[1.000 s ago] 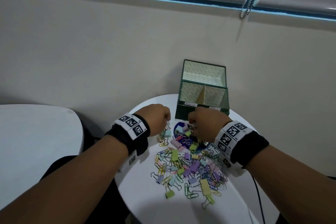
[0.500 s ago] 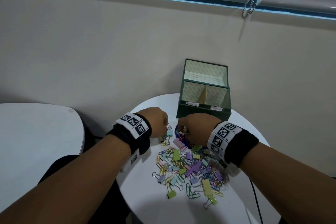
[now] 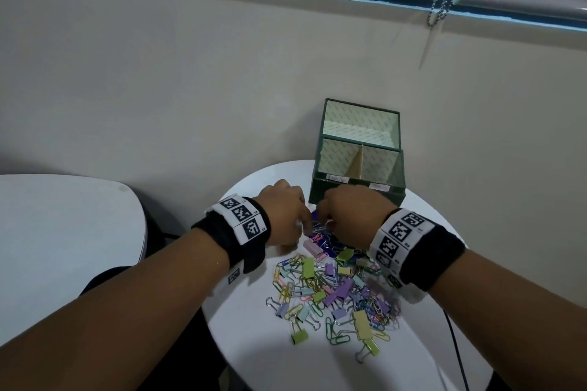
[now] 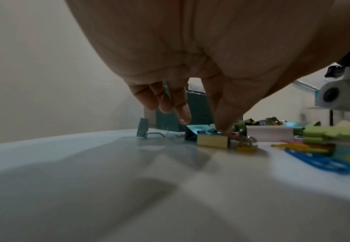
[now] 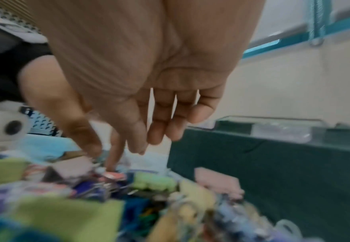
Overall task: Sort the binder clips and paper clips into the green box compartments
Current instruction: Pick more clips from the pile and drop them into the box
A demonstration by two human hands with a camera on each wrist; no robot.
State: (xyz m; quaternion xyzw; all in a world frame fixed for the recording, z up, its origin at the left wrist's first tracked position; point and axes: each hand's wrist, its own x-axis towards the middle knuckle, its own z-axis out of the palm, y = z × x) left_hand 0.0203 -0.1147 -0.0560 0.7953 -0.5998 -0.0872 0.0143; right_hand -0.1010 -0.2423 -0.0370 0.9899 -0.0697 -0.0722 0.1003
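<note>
Round white table [image 3: 317,368] is sitting against a beige wall, with the green box [image 3: 355,197] standing at its far edge, front compartments showing only lining. Binder clips and paper clips [image 3: 336,292] are lying heaped just in front of it. Left hand [image 3: 282,216] is reaching down at the pile's near-box end, thumb tip touching a yellow binder clip [image 4: 212,141], the fingers above hanging loosely curled. Right hand [image 3: 349,216] is hovering beside it, fingers pointing down, relaxed; whether it is pinching anything, cannot tell.
</note>
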